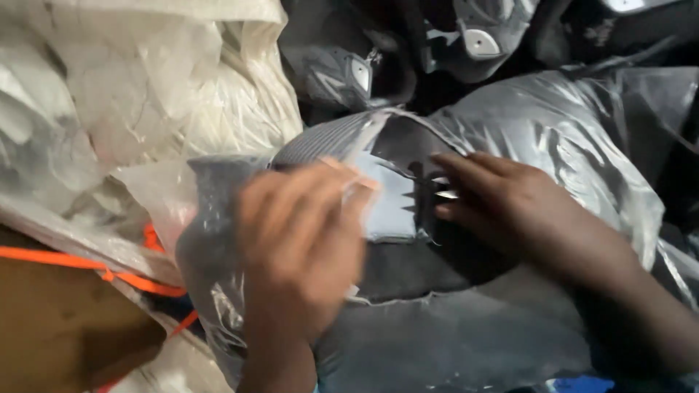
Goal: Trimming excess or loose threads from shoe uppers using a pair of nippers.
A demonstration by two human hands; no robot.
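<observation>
Head view, left to right: bulging clear plastic sack of white pieces point(145, 80); thin orange strap point(87, 266); blurred left hand point(302, 240), fingers curled on flat grey shoe-upper piece point(389, 200) at centre; right hand point(502, 204), fingers extended, pressed flat beside; crinkled clear plastic bag point(568, 138) beneath.

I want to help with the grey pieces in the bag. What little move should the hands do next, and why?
Probably lift the top grey piece clear of the bag. The left hand already pinches its near edge, though blurred, and the right hand has fingertips on its notched side. The clear plastic bag is torn open around it, so nothing seems to block it.
</observation>
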